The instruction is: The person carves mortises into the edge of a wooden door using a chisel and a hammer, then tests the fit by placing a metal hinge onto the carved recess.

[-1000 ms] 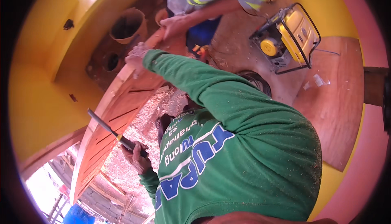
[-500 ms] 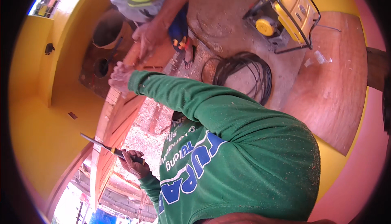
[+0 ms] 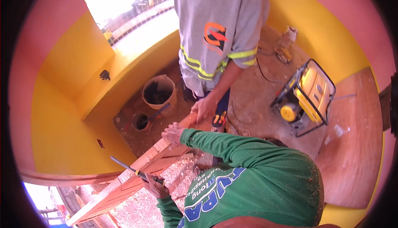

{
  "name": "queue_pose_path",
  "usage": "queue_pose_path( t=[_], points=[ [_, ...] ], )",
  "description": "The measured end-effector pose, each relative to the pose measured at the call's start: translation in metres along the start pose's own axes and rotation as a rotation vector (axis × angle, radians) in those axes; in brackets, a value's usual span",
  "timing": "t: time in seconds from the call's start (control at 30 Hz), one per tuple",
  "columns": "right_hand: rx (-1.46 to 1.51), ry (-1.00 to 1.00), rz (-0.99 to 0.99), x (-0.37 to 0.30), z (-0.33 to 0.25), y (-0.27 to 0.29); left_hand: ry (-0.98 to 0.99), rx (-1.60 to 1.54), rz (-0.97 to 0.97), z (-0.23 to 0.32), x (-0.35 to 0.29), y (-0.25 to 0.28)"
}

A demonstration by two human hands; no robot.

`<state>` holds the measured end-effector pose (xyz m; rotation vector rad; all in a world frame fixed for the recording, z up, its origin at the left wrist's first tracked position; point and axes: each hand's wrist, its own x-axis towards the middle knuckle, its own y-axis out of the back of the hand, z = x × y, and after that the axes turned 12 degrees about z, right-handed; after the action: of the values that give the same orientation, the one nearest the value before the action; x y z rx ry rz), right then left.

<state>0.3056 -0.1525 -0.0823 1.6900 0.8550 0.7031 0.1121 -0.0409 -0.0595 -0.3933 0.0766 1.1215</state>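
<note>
Gripping a long grey-bladed, black-handled tool (image 3: 124, 165) in the fisted left hand (image 3: 154, 186); laying a bent-fingered right hand (image 3: 173, 132), firmness impossible to tell, on a reddish-brown wooden panel (image 3: 153, 157), near left. Could tip it through slack holding by the co-worker's hand (image 3: 205, 107) beyond. Set among pale wood shavings (image 3: 134, 206), yellow wall (image 3: 58, 134) left, yellow black-framed generator (image 3: 311, 95) far right.

Observed yellow walls (image 3: 54, 132) with pink bands (image 3: 58, 12) at left and upper right of frame. Noted bright daylight through a window (image 3: 128, 0), upper left. Found brown floor (image 3: 251, 116) right of centre, littered with pale shavings (image 3: 166, 186) at lower centre.
</note>
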Motion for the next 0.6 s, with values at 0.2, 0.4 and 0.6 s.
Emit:
queue_pose_path(
  t=[0.2,0.4,0.6],
  points=[
    [0.050,0.050,-0.095,0.004,0.008,0.011,-0.049,0.015,0.163,-0.015,-0.015,0.002],
    [0.126,0.135,-0.059,0.004,0.005,0.006,-0.007,-0.061,0.338,-0.030,-0.057,-0.012],
    [-0.097,0.130,0.175,0.009,0.004,-0.012,-0.067,-0.020,0.393,-0.052,-0.093,-0.016]
  ],
)
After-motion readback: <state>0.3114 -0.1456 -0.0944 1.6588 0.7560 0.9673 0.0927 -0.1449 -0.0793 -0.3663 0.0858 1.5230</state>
